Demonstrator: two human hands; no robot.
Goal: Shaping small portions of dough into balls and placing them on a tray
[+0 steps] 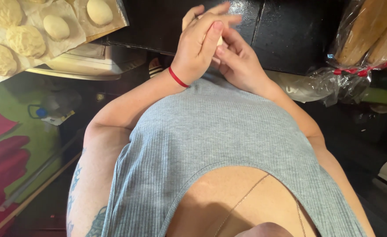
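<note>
Dark countertop (285,30) fills the upper part of the head view, with a green and red floor covering (9,145) low on the left. At the far left, a tray lined with pale paper (66,39) carries several shaped dough pieces (26,40): some rough and crinkled on top, two smooth and oval. That suggests a good share of the shaping is already done, though how many pieces remain cannot be told from this view. Moving toward the middle, the left hand (198,46), with a red band at the wrist, lies curled over the top of a small pale dough ball (220,41), its fingers closed down across it. Just right of it the right hand (239,61) cups the same ball from beneath, fingers bent around it, so only a sliver of dough shows between the two palms. Judging by this hold, the piece is still being formed and has not yet joined the tray. Further right, a clear plastic bag (334,79) tied with red holds long baked loaves (369,26), resting on the counter well apart from the hands.
</note>
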